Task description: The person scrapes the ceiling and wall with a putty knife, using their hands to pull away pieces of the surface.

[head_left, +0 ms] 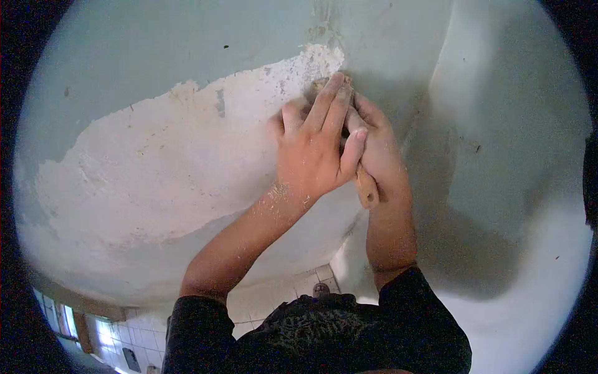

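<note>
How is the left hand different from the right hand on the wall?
The left hand lies flat on top with its fingers stretched out; the right hand is underneath, curled around a wooden handle. The left hand shows almost whole, while the right hand is partly hidden. Both are dusty and press at the edge of the scraped white patch on the green wall.

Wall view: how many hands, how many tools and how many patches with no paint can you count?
Hands: 2, the left hand and the right hand
Tools: 1, the tool with a wooden handle
Patches: 1, the bare patch where the paint is gone
Total: 4
</note>
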Tool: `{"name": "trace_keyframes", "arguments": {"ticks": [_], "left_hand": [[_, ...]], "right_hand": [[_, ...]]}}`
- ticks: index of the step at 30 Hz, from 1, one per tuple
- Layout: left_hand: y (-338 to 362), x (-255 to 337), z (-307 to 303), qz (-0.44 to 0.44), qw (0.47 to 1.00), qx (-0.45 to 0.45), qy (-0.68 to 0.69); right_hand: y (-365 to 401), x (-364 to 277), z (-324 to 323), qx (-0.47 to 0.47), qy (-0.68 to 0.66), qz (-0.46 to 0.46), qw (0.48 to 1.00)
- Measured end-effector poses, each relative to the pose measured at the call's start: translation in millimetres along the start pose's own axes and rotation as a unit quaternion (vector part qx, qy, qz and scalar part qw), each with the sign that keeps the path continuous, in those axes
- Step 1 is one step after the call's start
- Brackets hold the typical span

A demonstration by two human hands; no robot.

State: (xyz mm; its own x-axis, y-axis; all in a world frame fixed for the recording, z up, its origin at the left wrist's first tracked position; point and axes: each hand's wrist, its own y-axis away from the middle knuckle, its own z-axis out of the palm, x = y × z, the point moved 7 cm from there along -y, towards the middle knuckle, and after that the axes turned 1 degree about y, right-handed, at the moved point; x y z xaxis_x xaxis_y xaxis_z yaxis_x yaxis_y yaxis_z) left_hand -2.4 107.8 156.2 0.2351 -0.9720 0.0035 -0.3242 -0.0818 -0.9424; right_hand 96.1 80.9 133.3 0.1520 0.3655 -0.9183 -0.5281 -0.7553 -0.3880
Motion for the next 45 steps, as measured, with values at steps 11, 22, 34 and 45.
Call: {"name": "trace_keyframes", "arguments": {"ticks": [11, 22, 34, 45], "left_hand": [[1, 6, 10, 0.006, 1.000, 0.026, 0.007], [12, 9, 2, -0.010, 0.997, -0.023, -0.068], [104, -28, -12, -0.247, 0.919, -0.161, 0.263], [83, -21, 7, -0.274, 0.926, -0.162, 0.204]], "right_hand": [[-7, -2, -10, -0.031, 0.049, -0.052, 0.997], [7, -6, -9, -0.059, 0.168, 0.008, 0.984], [107, 90, 11, -0.235, -0.004, 0.238, 0.942], [116, 120, -17, -0.256, -0.066, 0.139, 0.954]]}}
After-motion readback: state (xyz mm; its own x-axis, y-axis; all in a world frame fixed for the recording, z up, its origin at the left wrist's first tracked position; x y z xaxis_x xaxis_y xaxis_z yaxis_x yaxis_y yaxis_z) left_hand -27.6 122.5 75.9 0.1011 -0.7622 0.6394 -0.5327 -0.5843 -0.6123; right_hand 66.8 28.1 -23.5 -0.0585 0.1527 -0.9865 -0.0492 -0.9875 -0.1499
